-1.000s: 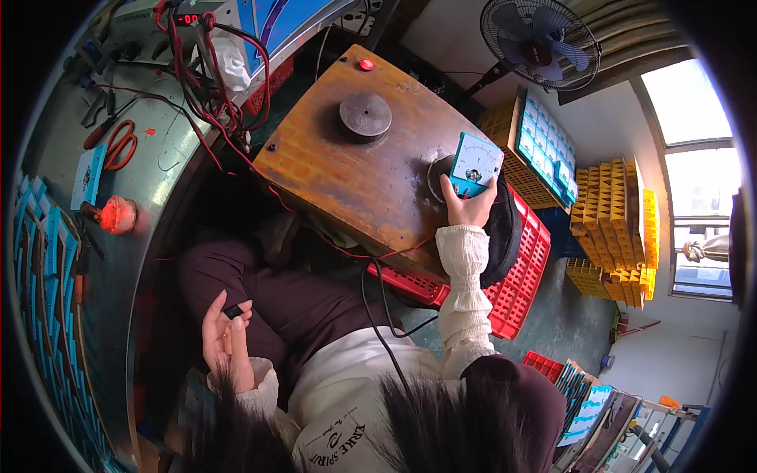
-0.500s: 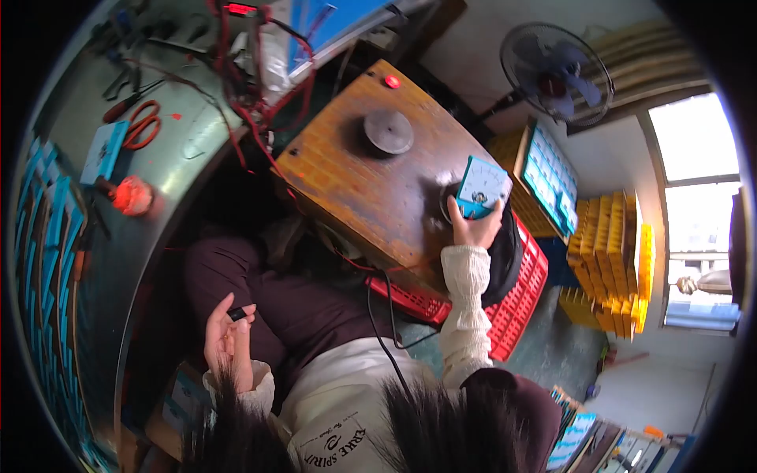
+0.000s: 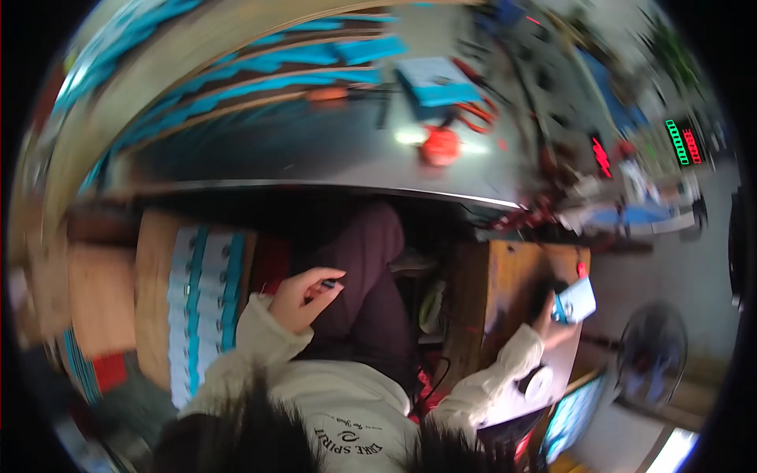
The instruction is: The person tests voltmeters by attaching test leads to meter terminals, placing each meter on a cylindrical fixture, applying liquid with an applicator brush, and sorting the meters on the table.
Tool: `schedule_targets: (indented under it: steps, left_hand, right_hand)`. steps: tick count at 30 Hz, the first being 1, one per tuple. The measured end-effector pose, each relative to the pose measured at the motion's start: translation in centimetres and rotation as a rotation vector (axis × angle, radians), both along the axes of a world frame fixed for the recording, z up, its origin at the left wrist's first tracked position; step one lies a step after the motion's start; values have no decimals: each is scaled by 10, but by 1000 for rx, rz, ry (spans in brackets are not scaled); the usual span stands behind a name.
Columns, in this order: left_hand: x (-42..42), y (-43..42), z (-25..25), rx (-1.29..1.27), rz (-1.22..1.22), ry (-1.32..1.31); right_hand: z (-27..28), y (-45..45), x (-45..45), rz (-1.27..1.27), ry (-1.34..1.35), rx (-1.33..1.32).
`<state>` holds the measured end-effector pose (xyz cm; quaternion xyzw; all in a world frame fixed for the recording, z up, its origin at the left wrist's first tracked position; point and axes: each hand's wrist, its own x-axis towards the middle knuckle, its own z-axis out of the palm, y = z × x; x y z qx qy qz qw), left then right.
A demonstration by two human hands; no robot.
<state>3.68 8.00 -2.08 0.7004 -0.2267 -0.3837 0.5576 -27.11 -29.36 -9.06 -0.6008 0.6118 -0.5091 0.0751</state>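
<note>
My left hand (image 3: pixel 306 299) is closed in a pinch over my lap. Between its fingertips sits a small black piece (image 3: pixel 328 284), too small to name. My right hand (image 3: pixel 554 325) grips an analog panel meter (image 3: pixel 577 301) with a white face and a blue lower part. The hand holds the meter over the wooden box (image 3: pixel 505 292), near its red button (image 3: pixel 582 270). A round, pale disc (image 3: pixel 539 383) lies on the box beside my right forearm.
A metal table (image 3: pixel 315 162) spans the front, with another blue-and-white meter (image 3: pixel 436 80), red-handled scissors (image 3: pixel 477 117) and a glowing red lump (image 3: pixel 440 147). Rows of meters (image 3: pixel 189 315) lie on a wooden board (image 3: pixel 154 292) at left. A fan (image 3: pixel 653 347) stands at right.
My view has swung left, bringing the table and the board of meters into sight. My right hand has lifted the meter off the round black mount on the box. The left hand keeps its pinch.
</note>
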Motion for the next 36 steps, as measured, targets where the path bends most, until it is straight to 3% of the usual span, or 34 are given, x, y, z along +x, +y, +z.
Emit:
schedule_targets:
  steps: [4,6,8,10,13,14,16,17,18,21,22,25,27,30,36]
  left_hand:
    - [-4,-6,1,-76,77,-105]
    - [-8,-20,4,-150,123,-104]
    - [-15,-33,9,-215,130,-253]
    - [-24,-44,14,-208,59,-306]
    - [-27,-53,14,-255,91,-641]
    - [-28,-47,22,-106,98,-383]
    - [-14,-35,29,-143,213,-307]
    - [-7,-23,12,-246,209,-150]
    - [-2,-18,32,-358,264,131]
    - [11,0,31,-369,328,268]
    - [13,1,30,-361,332,273]
    - [16,2,25,-301,254,294]
    - [19,0,24,-284,237,308]
    - [22,-2,27,-240,170,334]
    - [19,-11,27,-200,91,336]
  right_hand:
    - [18,8,5,26,18,159]
    - [2,17,11,72,89,-117]
    - [7,48,45,341,89,-280]
    - [46,133,125,728,-275,20]
    - [82,209,181,1023,27,154]
    - [89,222,190,1092,67,207]
    - [84,228,196,1236,-63,313]
    - [94,227,197,1298,5,298]
    - [97,231,197,1298,-54,379]
    - [80,240,194,1322,-606,1030]
    - [82,241,192,1316,-582,1105]
    - [83,248,190,1264,-566,987]
    - [81,244,188,1271,-363,771]
    - [86,235,184,1299,-212,654]
    - [90,231,174,1294,-196,693]
